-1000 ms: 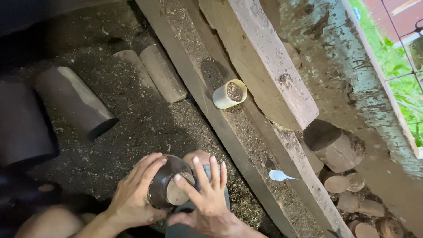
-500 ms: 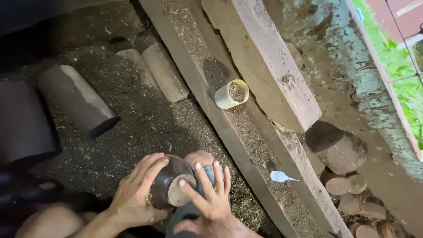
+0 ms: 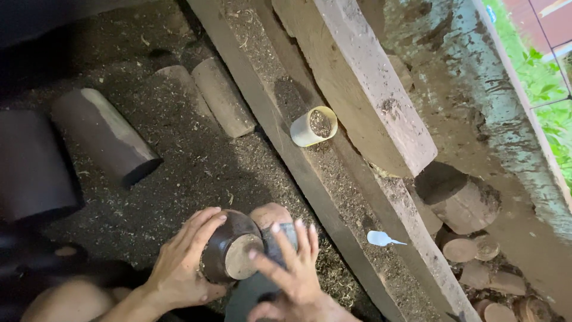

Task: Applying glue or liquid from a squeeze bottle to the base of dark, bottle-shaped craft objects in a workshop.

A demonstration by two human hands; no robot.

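Observation:
A dark round wooden bowl (image 3: 229, 250), its pale flat base turned toward the camera, is gripped around its left side by my left hand (image 3: 179, 265). My right hand (image 3: 292, 274) lies against the bowl's right side with fingers spread, pressing a grey piece (image 3: 280, 238) to it. What the grey piece is cannot be made out. Both hands sit low in the view over sawdust-covered ground (image 3: 179, 173).
Dark wooden cylinders (image 3: 104, 134) and paler ones (image 3: 220, 95) lie on the sawdust. Long wooden beams (image 3: 351, 83) run diagonally; a cream cup (image 3: 313, 126) lies on its side between them. A small white dropper (image 3: 381, 240) rests on the beam, with wood discs (image 3: 462, 250) at lower right.
My right hand's fingers have shifted slightly over the bowl's right side. The bowl and left hand stay in about the same place.

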